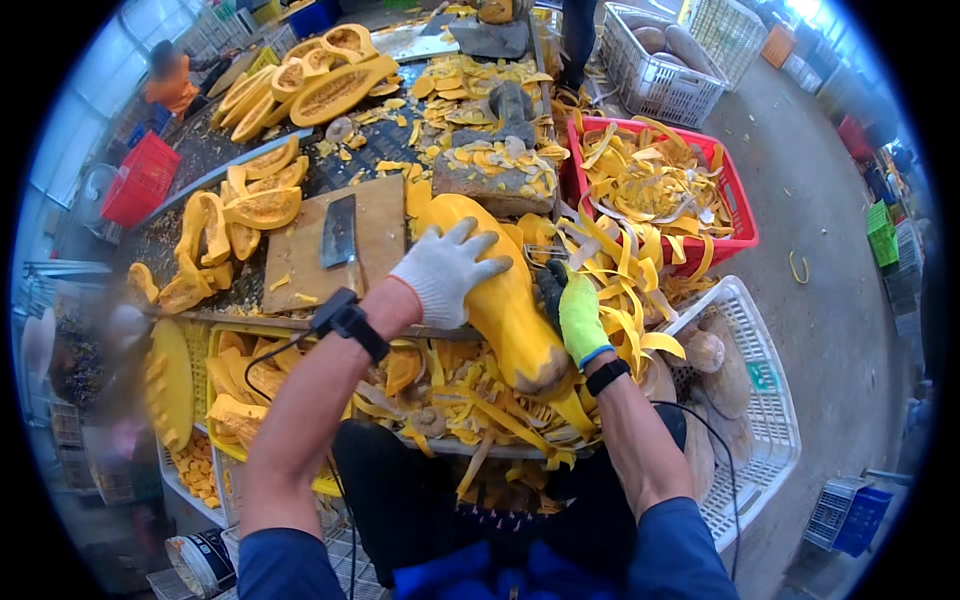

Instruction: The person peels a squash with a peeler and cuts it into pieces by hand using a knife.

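A long, peeled yellow squash (500, 310) lies at a slant across the heaped peelings in front of me. My left hand (445, 272), in a white knitted glove, rests on its upper left side with fingers spread. Along its right side is my right hand (578, 312), in a yellow-green glove with dark fingers, closed around a peeler (543, 252). The peeler's metal head shows near the squash; its handle is mostly hidden. Brownish skin remains at the squash's near end. Long peel strips (625, 290) hang to the right.
A cleaver (339, 232) lies on a wooden board (290, 245) to the left, beside cut squash pieces (265, 190). A red crate (745, 225) holds peelings at the right. Unpeeled squashes fill a white crate (780, 420) nearer me. A person (172, 90) sits far left.
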Available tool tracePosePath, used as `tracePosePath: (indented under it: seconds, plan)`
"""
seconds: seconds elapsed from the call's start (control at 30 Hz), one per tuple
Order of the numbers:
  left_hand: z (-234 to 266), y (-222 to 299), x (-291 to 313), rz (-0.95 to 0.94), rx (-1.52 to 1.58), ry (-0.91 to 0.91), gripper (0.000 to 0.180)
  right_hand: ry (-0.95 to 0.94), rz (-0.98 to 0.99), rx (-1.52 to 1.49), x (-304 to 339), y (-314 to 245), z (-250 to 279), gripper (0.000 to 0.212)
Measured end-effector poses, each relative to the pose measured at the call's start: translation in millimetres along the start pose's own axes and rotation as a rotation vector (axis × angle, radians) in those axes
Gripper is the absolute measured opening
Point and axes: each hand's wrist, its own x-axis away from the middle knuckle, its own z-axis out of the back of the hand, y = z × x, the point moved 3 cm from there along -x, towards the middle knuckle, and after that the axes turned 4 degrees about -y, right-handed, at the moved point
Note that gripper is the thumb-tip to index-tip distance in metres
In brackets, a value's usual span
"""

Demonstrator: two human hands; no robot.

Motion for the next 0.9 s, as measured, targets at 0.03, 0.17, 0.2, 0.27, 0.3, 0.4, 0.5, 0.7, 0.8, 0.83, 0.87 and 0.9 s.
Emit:
tracePosePath:
  seconds: [0.03, 0.17, 0.2, 0.27, 0.3, 0.4, 0.5, 0.7, 0.8, 0.83, 0.87, 0.9]
  plan:
    - [-1.9, 5.5, 4.6, 0.018, -0.003, -0.006, 0.07, 0.02, 0.067, 0.144, -0.5, -6.6, 3.7, 0.03]
    - [-19.1, -7.3, 14.2, 0.03, 0.139, 0.11, 0.06, 0.109, 0.181, 0.542, 31.1, -57.6, 34.7, 0.035]
    - [-28.4, -27.3, 28.5, 0.089, 0.241, 0.172, 0.055, 0.109, 0.221, 0.548, 50.0, -97.2, 40.8, 0.035]
    - [-24.1, -38.0, 12.4, 0.22, 0.331, 0.249, 0.054, 0.074, 0.095, 0.584, 74.3, -104.0, 60.6, 0.039]
    - [-24.5, -44.6, 0.3, 0.285, 0.379, 0.286, 0.053, 0.016, -0.054, 0.581, 86.6, -89.9, 64.2, 0.045]
    - [-49.6, -92.0, -6.2, 0.631, 0.538, 0.21, 0.053, -0.145, -0.096, 0.558, 135.4, -133.1, 51.8, 0.066]
    - [-81.6, -132.1, -29.8, 0.705, 1.117, 0.191, 0.051, -0.12, -0.253, 0.355, 158.0, -120.4, 45.7, 0.089]
    - [-115.3, -146.0, -29.9, 0.661, 1.308, 0.44, 0.045, 0.078, -0.667, -0.573, 156.0, -98.7, 13.2, 0.06]
    - [-94.0, -136.6, -13.5, 0.782, 1.141, 0.252, 0.042, 0.191, -0.525, -0.422, 146.5, -79.5, 24.3, 0.043]
    - [-90.1, -136.1, 0.0, 0.819, 1.159, 0.258, 0.043, 0.161, -0.541, -0.409, 146.0, -86.8, 23.6, 0.045]
    - [-86.3, -135.0, 16.4, 0.857, 1.177, 0.263, 0.045, 0.13, -0.557, -0.395, 148.1, -91.9, 24.7, 0.047]
    - [-80.2, -134.5, 29.9, 0.887, 1.192, 0.27, 0.046, 0.107, -0.57, -0.385, 147.1, -98.6, 25.3, 0.049]
